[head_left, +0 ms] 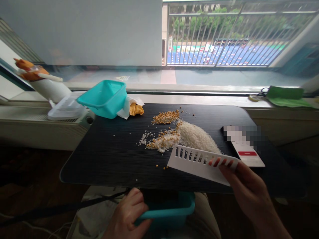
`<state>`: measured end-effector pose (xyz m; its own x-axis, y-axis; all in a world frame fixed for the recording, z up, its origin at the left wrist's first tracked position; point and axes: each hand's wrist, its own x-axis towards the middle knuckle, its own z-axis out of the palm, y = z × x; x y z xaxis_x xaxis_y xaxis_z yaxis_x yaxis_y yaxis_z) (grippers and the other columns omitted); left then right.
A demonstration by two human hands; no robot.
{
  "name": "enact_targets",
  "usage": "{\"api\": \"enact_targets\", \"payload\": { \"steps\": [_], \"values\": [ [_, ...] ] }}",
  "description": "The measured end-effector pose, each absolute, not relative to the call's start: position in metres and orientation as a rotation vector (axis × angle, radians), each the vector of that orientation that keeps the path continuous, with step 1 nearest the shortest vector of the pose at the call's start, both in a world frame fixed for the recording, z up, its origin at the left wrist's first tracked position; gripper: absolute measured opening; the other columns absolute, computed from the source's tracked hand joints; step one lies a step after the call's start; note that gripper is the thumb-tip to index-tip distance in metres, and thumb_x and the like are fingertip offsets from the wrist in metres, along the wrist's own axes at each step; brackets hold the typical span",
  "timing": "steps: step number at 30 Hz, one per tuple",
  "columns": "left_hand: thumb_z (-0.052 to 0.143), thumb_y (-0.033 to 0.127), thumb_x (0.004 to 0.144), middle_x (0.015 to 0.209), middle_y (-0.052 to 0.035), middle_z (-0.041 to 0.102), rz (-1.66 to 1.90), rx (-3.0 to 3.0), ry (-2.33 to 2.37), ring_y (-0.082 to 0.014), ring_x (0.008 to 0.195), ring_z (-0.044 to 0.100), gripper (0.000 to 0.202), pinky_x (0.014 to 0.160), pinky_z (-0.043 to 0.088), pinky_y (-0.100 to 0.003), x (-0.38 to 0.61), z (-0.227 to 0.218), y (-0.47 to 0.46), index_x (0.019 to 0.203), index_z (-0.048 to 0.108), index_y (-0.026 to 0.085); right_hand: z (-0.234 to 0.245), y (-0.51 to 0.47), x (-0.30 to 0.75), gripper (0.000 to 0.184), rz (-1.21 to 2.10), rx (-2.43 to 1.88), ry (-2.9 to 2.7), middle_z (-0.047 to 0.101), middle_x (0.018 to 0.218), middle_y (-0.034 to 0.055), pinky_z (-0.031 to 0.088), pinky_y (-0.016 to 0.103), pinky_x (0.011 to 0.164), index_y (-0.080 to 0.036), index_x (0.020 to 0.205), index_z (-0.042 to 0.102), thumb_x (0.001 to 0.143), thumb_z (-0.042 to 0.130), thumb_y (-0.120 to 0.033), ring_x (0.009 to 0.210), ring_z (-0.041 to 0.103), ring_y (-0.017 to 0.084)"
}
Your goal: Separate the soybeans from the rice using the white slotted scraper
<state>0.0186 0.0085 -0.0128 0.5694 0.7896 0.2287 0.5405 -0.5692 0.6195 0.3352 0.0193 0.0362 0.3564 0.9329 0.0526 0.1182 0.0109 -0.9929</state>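
A heap of white rice [196,137] lies on the black table [112,159], mixed at its left with yellow beans [161,139]. A smaller pile of yellow beans [166,117] sits just behind. My right hand [245,187] grips a white slotted plastic plate [196,162], held on edge at the near side of the rice. My left hand [127,214] is closed on the rim of a teal basket [169,212] held below the table's front edge.
A second teal basket [104,98] lies tipped at the table's back left, beside crumpled paper and an orange scrap [136,109]. A phone [243,144] lies at the right. A clear container [66,109] and white roll [50,88] stand on the sill.
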Motion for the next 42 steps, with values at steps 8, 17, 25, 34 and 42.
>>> {"api": "enact_targets", "payload": {
  "steps": [8,17,25,34,42],
  "values": [
    [0.056,0.005,0.081,0.066,-0.0017,0.056,0.676,2.299,1.064,-0.0181,0.069,0.054,0.023,0.057,0.040,-0.026,0.021,-0.011,0.008,0.063,0.055,0.018,0.041,-0.004,0.333,0.020,1.007,-1.466,-0.843,0.079,0.086,-0.0005,0.058,0.018,0.073,-0.030,0.092,0.080,0.080,0.079,-0.046,0.078,0.073,0.017],
    [0.054,0.003,0.077,0.067,-0.0008,0.055,0.682,2.290,1.102,-0.0178,0.070,0.055,0.022,0.057,0.041,-0.025,0.019,-0.007,0.008,0.062,0.056,0.019,0.041,0.006,0.315,0.019,1.139,-1.446,-0.889,0.079,0.089,0.0019,0.059,0.021,0.074,-0.028,0.090,0.079,0.083,0.075,-0.045,0.081,0.072,0.019],
    [0.056,0.005,0.077,0.073,-0.0008,0.059,0.703,2.277,1.139,-0.0183,0.073,0.057,0.019,0.059,0.043,-0.026,0.013,-0.006,0.006,0.065,0.057,0.020,0.039,0.012,0.290,0.023,1.194,-1.369,-1.070,0.079,0.086,0.0033,0.058,0.021,0.066,-0.024,0.093,0.079,0.087,0.071,-0.045,0.072,0.070,0.017],
    [0.059,0.003,0.074,0.066,-0.0025,0.057,0.632,2.327,1.147,-0.0203,0.072,0.057,0.019,0.060,0.044,-0.028,0.013,-0.010,0.008,0.062,0.058,0.018,0.034,0.047,0.309,0.013,0.712,-1.363,-0.994,0.078,0.092,0.0020,0.059,0.030,0.086,-0.027,0.091,0.075,0.088,0.072,-0.039,0.089,0.074,0.019],
    [0.059,0.003,0.075,0.067,-0.0032,0.058,0.660,2.341,1.139,-0.0208,0.072,0.056,0.017,0.060,0.046,-0.028,0.013,-0.014,0.006,0.065,0.061,0.018,0.029,0.069,0.311,0.021,0.658,-1.410,-1.010,0.076,0.090,0.0047,0.059,0.037,0.083,-0.023,0.090,0.073,0.087,0.071,-0.044,0.086,0.072,0.023]
  ]
}}
